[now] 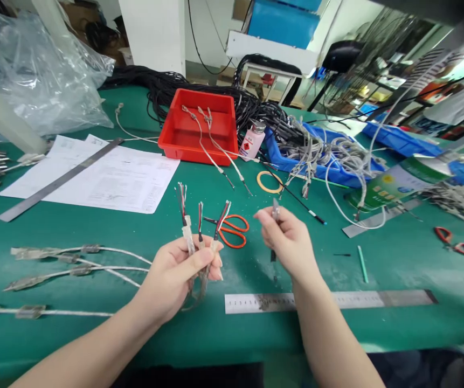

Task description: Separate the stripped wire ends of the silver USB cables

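Note:
In my left hand (187, 269) are three cables (189, 237), gripped between thumb and fingers. Their stripped ends point up, with thin red, black and white wires (182, 199) fanned out at the top. My right hand (290, 237) is closed around a small, narrow tool (275, 207); its grey tip shows above the fingers and a dark end below, but I cannot make out its kind. Orange-handled scissors (234, 231) lie on the green mat just beyond my left fingers. A steel ruler (256, 303) lies partly beneath my right forearm.
White cables (90, 269) with plugs lie at left. A red tray (165, 145) holds cable ends, beside a pink-labelled bottle (253, 141) and a blue tray (270, 148) of cables. Papers (134, 183) lie under another ruler (62, 178). At right are a green can (397, 180) and red-handled cutters (454, 242).

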`<state>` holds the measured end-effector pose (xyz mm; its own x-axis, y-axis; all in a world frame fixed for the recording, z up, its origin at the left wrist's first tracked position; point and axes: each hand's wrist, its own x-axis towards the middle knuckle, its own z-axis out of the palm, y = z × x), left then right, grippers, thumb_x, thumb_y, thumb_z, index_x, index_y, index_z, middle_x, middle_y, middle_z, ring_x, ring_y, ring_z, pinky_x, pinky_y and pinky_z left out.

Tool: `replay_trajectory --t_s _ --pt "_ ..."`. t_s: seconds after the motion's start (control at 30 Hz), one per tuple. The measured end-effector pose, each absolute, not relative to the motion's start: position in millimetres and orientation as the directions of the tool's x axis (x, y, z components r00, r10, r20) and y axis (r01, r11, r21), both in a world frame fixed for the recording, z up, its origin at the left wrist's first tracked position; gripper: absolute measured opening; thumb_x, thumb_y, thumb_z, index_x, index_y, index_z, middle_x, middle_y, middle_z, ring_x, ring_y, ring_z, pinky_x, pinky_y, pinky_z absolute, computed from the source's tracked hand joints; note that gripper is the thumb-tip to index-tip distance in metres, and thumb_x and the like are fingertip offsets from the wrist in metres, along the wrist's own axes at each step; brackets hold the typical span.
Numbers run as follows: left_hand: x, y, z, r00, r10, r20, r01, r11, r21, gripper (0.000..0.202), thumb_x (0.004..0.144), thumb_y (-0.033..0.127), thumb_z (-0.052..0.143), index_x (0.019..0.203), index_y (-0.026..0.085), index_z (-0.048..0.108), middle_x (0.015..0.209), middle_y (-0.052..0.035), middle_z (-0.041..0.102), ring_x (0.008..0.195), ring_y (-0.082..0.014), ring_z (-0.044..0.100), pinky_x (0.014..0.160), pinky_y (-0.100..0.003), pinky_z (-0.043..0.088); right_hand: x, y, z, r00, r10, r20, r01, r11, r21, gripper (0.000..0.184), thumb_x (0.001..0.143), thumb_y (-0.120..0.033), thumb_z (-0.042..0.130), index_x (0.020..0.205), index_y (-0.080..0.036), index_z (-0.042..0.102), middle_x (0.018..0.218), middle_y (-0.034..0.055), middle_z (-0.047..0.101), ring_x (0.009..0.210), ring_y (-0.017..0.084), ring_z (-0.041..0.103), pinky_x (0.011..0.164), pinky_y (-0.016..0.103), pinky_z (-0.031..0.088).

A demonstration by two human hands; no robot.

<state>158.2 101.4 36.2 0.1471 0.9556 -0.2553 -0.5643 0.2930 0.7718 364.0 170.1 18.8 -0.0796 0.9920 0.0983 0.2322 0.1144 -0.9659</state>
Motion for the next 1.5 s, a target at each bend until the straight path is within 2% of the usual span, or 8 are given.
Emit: replay_trajectory --t_s 0.17,0.27,0.4,0.5,0.73,0.93,1.27,1.5 --pt "159.7 99.8 30.3 0.225 0.942 -0.251 -0.502 0.332 0.799 0.022 0.076 0.034 0.080 0.080 0.014 0.072 0.059 0.0000 0.066 0.052 -0.0087 0.058 0.054 -0.019 0.047 334.3 138.3 23.1 -0.412 0.910 -0.043 -0.200 -0.136 -0.970 0.026 0.091 -0.041 0.063 0.100 -0.017 0.068 0.054 -0.0084 0.030 0.044 0.005 0.024 0.041 0.021 0.017" --pt "161.9 98.9 28.8 0.281 0.928 -0.244 -0.483 0.357 0.800 0.021 0.078 0.035 0.078 0.080 0.016 0.071 0.057 0.0003 0.066 0.053 -0.0093 0.057 0.056 -0.019 0.047 333.3 130.0 28.5 -0.493 0.869 -0.052 -0.296 -0.223 -0.929 0.023 0.092 -0.036 0.063 0.106 -0.019 0.069 0.054 -0.0085 0.029 0.045 0.005 0.023 0.041 0.020 0.017" --pt "164.9 97.8 28.0 0.350 0.896 -0.273 -0.440 0.414 0.797 0.024 0.079 0.036 0.077 0.068 0.016 0.069 0.057 -0.0004 0.065 0.057 -0.0115 0.059 0.060 -0.023 0.049 334.8 128.7 35.4 -0.497 0.867 -0.043 -0.274 -0.204 -0.940 0.015 0.092 -0.033 0.064 0.091 -0.020 0.070 0.060 -0.0040 0.048 0.043 0.004 0.027 0.039 0.021 0.017" --pt "166.3 97.1 28.3 0.330 0.888 -0.321 -0.418 0.442 0.794 0.023 0.075 0.035 0.080 0.066 0.016 0.070 0.062 -0.0007 0.066 0.059 -0.0116 0.058 0.061 -0.023 0.048 333.5 129.4 36.9 -0.497 0.868 0.000 -0.278 -0.160 -0.947 0.018 0.093 -0.031 0.062 0.080 -0.020 0.065 0.067 -0.0013 0.060 0.042 0.005 0.030 0.040 0.022 0.023" --pt "168.3 99.3 29.2 0.210 0.907 -0.366 -0.422 0.422 0.803 0.020 0.067 0.027 0.086 0.083 0.020 0.078 0.069 0.0025 0.065 0.066 -0.0079 0.055 0.063 -0.016 0.044 332.6 128.5 28.4 -0.334 0.942 0.030 -0.229 -0.050 -0.972 0.018 0.092 -0.035 0.065 0.084 -0.020 0.065 0.060 -0.0052 0.048 0.048 0.005 0.035 0.043 0.021 0.027" --pt "166.3 101.6 28.5 0.155 0.918 -0.364 -0.455 0.394 0.799 0.019 0.064 0.020 0.088 0.070 0.018 0.070 0.062 0.0039 0.064 0.058 -0.0066 0.054 0.057 -0.015 0.043 333.8 126.9 31.3 -0.326 0.945 0.028 -0.208 -0.043 -0.977 0.017 0.095 -0.035 0.061 0.089 -0.020 0.067 0.053 -0.0067 0.051 0.047 0.005 0.040 0.045 0.020 0.031" --pt "165.3 99.2 30.8 0.206 0.910 -0.360 -0.459 0.415 0.786 0.017 0.067 0.029 0.088 0.075 0.019 0.076 0.066 0.0022 0.069 0.063 -0.0077 0.061 0.061 -0.015 0.048 335.0 126.1 30.8 -0.325 0.946 -0.001 -0.185 -0.065 -0.981 0.017 0.095 -0.036 0.060 0.090 -0.021 0.067 0.053 -0.0064 0.055 0.046 0.005 0.041 0.044 0.018 0.033" --pt "164.6 98.8 32.5 0.244 0.928 -0.283 -0.436 0.365 0.822 0.013 0.077 0.029 0.080 0.074 0.017 0.076 0.067 0.0005 0.068 0.066 -0.0089 0.060 0.063 -0.017 0.046 334.5 125.6 31.4 -0.326 0.945 0.010 -0.190 -0.055 -0.980 0.017 0.096 -0.035 0.060 0.090 -0.020 0.067 0.056 -0.0062 0.053 0.048 0.005 0.042 0.045 0.017 0.034"
